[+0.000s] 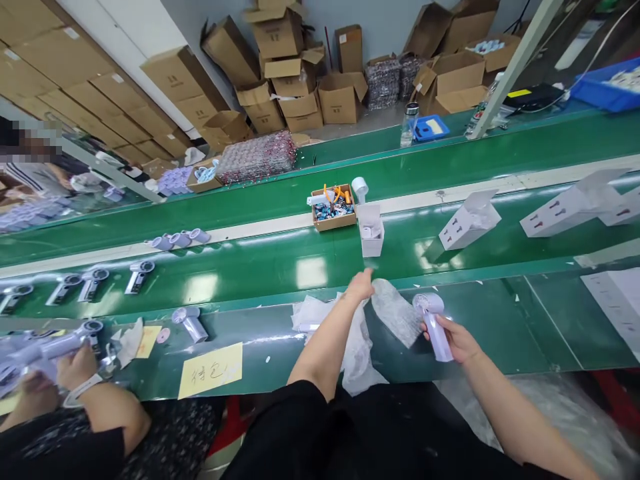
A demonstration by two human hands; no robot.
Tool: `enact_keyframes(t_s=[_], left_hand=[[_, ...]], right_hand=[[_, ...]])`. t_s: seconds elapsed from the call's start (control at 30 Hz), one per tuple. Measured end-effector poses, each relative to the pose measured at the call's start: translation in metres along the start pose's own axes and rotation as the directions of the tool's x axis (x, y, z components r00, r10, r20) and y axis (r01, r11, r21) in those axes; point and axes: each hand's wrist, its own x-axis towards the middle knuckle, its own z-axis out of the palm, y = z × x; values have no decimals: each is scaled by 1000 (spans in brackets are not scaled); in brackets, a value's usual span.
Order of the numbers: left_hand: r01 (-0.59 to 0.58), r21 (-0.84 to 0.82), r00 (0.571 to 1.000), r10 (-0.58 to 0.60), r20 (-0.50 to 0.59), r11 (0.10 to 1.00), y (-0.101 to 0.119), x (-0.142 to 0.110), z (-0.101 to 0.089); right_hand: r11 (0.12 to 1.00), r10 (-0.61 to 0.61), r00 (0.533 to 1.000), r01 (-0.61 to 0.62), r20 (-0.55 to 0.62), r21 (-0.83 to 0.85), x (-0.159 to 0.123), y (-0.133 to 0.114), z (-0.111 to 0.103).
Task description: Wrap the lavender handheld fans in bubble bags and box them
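My right hand (459, 341) is closed around the handle of a lavender handheld fan (439, 337), its round head pointing up and away from me. My left hand (361, 285) stretches forward to the near edge of the green belt, just short of an open white box (371, 243). Its fingers are blurred, and whether they hold anything is unclear. Between my hands lies a translucent bubble bag (397, 313) on the bench. More crumpled white bags (357, 347) lie under and beside my left forearm.
A carton of small parts (334, 212) stands beside the white box. Further white boxes (470, 220) sit on the belt at right. At left are a lavender fan (191, 323), a yellow paper sign (210, 370) and a co-worker's hands (75, 367) holding a fan.
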Motion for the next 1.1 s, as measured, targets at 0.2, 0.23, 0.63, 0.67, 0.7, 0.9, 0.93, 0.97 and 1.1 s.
enact_keyframes(t_s=[0.2, 0.23, 0.63, 0.67, 0.7, 0.9, 0.93, 0.97, 1.1], left_hand=[[-203, 310, 977, 169, 131, 929, -15, -49, 87], [-202, 340, 972, 147, 181, 918, -20, -55, 103], [7, -230, 994, 17, 105, 973, -7, -59, 120], [54, -408, 998, -36, 52, 911, -4, -62, 120], [88, -549, 994, -107, -2, 831, 0, -65, 121], [-332, -278, 885, 196, -423, 901, 4, -88, 110], [-450, -75, 815, 375, -441, 890, 1, -93, 105], [-532, 112, 739, 525, -422, 839, -3, -98, 101], [-609, 501, 522, 787, -330, 614, -19, -114, 89]], right_hand=[[997, -5, 995, 12, -98, 73, 19, -11, -13], [996, -6, 994, 15, -107, 82, 17, -14, -17], [971, 240, 940, -229, 242, -76, -49, -25, -11], [973, 226, 944, -205, 241, -106, -48, -26, -5], [971, 219, 949, -189, 228, -145, -47, -26, -1], [955, 199, 975, -171, 94, -244, -57, -23, 10], [957, 187, 978, -162, 88, -240, -60, -20, 13], [960, 173, 981, -150, 83, -236, -64, -18, 18], [977, 116, 993, -108, 34, -182, -80, -7, 35]])
